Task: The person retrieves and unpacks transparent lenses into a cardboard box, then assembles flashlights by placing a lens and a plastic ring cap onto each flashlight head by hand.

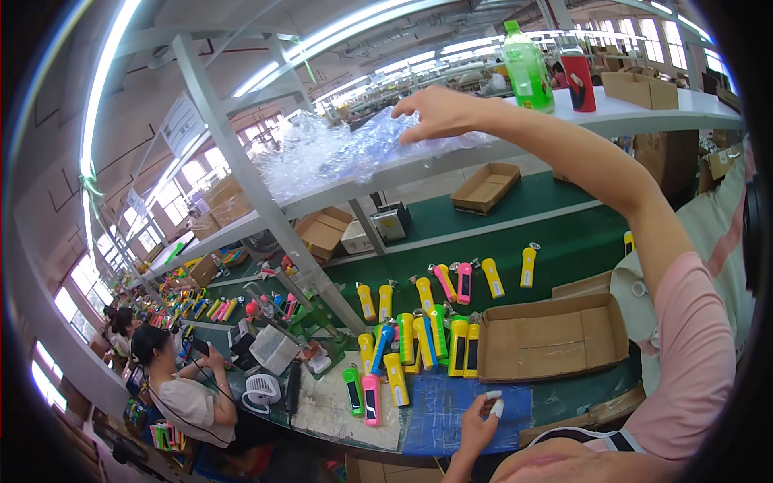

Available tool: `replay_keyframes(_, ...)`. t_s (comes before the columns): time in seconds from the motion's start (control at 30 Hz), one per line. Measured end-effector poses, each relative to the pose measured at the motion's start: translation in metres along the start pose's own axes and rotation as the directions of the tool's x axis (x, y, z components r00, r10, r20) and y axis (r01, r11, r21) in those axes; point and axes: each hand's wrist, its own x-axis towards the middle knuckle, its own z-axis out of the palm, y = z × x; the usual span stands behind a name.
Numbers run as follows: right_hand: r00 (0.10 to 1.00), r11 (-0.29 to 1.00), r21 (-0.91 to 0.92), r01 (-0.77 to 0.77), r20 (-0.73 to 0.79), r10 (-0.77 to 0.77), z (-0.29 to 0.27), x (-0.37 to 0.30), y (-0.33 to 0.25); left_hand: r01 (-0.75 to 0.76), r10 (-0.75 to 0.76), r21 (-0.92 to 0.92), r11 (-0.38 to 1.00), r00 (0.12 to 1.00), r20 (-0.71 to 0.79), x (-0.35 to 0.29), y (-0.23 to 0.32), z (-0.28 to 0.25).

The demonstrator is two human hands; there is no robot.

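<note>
The right hand (pixel 439 113) is raised to the upper shelf (pixel 644 117), fingers spread flat on a heap of clear plastic bags (pixel 338 149); the heap is kept up there, probably so that the belt below stays free. The left hand (pixel 481 423) is held low, below the green conveyor belt (pixel 564 233), with fingertips pinched on a small white piece, too small to identify.

On the belt, coloured plastic flashlights (pixel 419 334) are stood in a tight cluster, likely for easy picking: roughly a dozen there, five more scattered behind, and two lying on the blue mat in front. Right of the cluster, one open cardboard tray (pixel 555 338) is set; a second tray (pixel 485 187) lies beyond the belt. Two bottles, one green (pixel 527 68) and one red (pixel 577 76), are stood on the shelf right of the bags.
</note>
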Motion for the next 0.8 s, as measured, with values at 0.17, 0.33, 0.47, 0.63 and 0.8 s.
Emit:
replay_keyframes(0.17,0.928,0.929,-0.327,-0.176,0.26,0.268,0.057,0.054,-0.011,0.092,-0.099,-0.074,0.993,0.991,-0.09,-0.031,-0.018,-0.025)
replay_keyframes(0.33,0.869,0.951,-0.205,-0.233,0.396,0.298,0.041,0.086,0.032,0.087,-0.103,-0.114,0.99,0.985,-0.142,-0.053,-0.041,-0.042)
replay_keyframes(0.47,0.797,0.794,0.093,-0.601,0.148,0.586,0.029,0.106,0.045,0.14,-0.182,-0.224,0.965,0.967,-0.18,-0.06,-0.046,-0.049)
replay_keyframes(0.63,0.758,0.762,0.307,-0.57,-0.162,0.632,0.013,0.112,0.07,0.173,-0.223,-0.256,0.951,0.958,-0.179,-0.058,-0.031,-0.05)
replay_keyframes(0.8,0.648,0.813,0.526,-0.249,-0.533,0.544,-0.031,0.098,0.074,0.151,-0.193,-0.258,0.954,0.97,-0.147,-0.052,-0.02,-0.048)
